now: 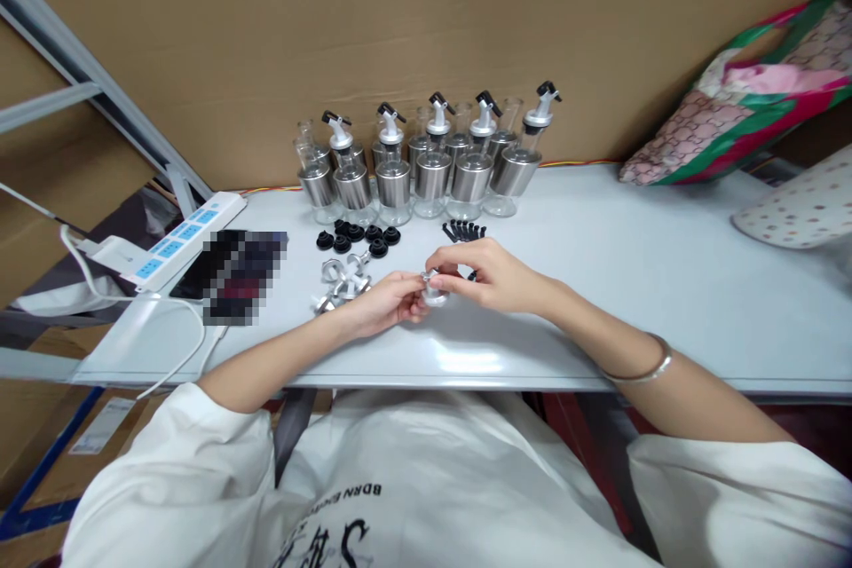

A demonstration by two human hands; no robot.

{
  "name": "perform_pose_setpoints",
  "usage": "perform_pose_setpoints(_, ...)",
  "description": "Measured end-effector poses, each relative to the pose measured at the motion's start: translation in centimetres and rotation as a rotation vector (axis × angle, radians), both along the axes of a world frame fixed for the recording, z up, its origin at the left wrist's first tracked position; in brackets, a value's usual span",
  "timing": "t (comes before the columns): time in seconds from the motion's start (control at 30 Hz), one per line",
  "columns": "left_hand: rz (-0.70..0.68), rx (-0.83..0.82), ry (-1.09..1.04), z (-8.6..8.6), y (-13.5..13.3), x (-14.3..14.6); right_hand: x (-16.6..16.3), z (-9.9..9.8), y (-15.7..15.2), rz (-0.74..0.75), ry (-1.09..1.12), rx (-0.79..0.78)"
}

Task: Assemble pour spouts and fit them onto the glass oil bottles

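Note:
Between my two hands, above the front part of the table, is a silver pourer top [436, 295]. My left hand [390, 300] grips it from the left side. From the right, the thumb and fingers of my right hand [489, 273] close on its upper part; whether a small black piece is also in that pinch is hidden. Left of my left hand lies a pile of silver pourer tops [346, 277]. Behind that pile are several black stoppers [355, 233]. A row of small black levers [464, 232] lies just beyond my right hand, partly covered by it.
Glass oil bottles with steel sleeves [393, 185] stand along the back, several with pourers fitted. At left are a power strip [190, 235], a pixelated device [246, 271] and white cables [200, 324]. A patterned bag [706, 120] and a spotted white object [799, 204] occupy the right.

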State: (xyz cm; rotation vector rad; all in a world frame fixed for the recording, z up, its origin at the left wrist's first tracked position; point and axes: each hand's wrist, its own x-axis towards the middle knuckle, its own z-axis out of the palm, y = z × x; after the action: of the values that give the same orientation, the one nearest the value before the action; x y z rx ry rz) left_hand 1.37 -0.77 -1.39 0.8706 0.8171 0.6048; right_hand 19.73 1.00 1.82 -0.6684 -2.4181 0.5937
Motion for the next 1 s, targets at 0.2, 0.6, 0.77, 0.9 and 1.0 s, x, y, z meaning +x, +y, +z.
perform_pose_setpoints(0.2,-0.004,0.062,-0.009,-0.2,-0.2,0.3,0.4,0.5,0.4,-0.038,0.012,-0.117)
perform_pose_setpoints(0.6,-0.103,0.366,0.005,-1.4,-0.8,0.3,0.4,0.5,1.1,-0.178,0.05,-0.295)
perform_pose_setpoints(0.77,-0.053,0.37,0.009,-1.4,-0.9,0.4,2.2,1.0,2.5,-0.185,-0.107,-0.224)
perform_pose_setpoints(0.9,-0.005,0.367,0.025,-1.5,-0.8,0.6,4.2,0.5,4.4,-0.168,-0.322,-0.153)
perform_pose_setpoints(1.0,0.005,0.37,0.031,-1.5,-0.8,0.5,4.7,0.2,5.0,-0.123,-0.407,-0.153)
